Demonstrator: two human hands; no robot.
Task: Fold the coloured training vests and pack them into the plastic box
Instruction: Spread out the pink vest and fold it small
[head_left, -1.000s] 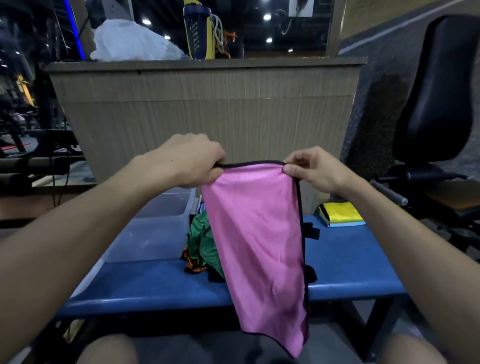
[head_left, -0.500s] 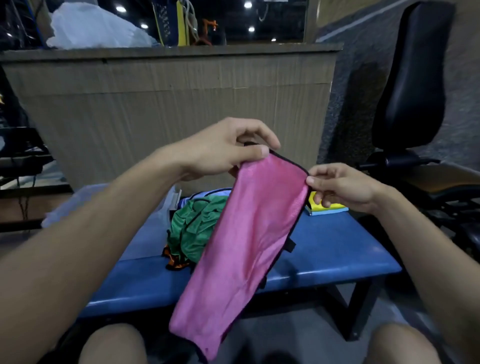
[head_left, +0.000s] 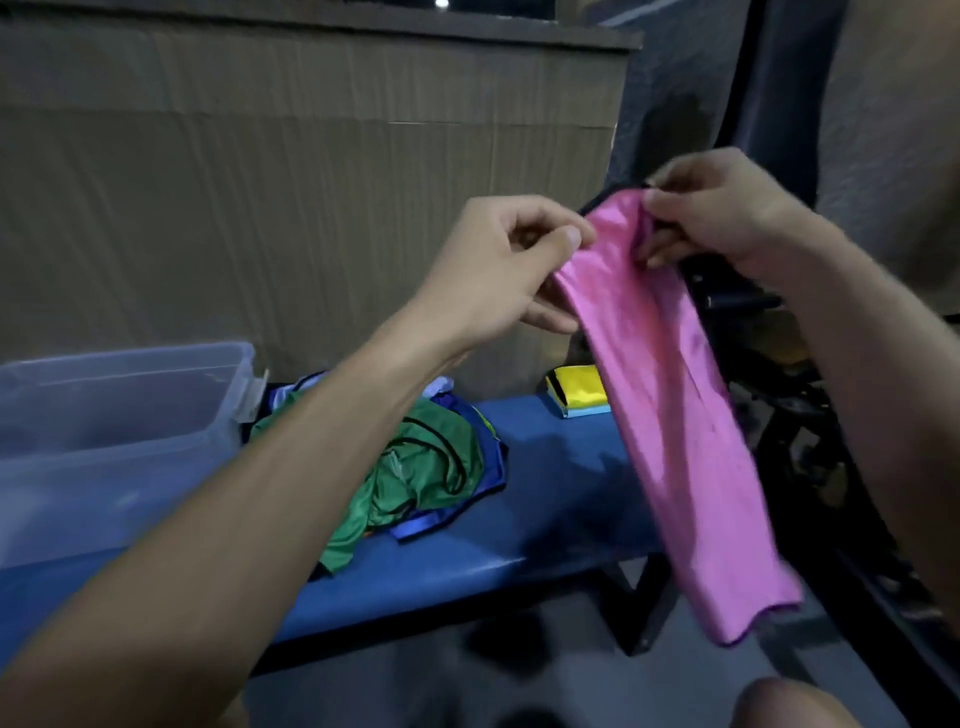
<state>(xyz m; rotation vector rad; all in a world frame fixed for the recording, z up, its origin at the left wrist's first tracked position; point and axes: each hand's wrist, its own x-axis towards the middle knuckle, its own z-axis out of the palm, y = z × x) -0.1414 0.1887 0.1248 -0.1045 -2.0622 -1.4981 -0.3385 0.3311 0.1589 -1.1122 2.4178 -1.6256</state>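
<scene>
Left hand (head_left: 511, 270) and right hand (head_left: 711, 208) each pinch the pink vest (head_left: 670, 395) top, hanging past the bench (head_left: 561, 467) right end (box (head_left: 124, 415) at left end). Align corners before folding.

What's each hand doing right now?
Left hand: pinching the pink vest at its top edge.
Right hand: gripping the same vest's top edge.

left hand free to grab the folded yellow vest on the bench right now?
Probably not. The left hand pinches the top of the hanging pink vest, as does the right hand. The folded yellow vest lies partly behind that pink cloth on the blue bench.
</scene>
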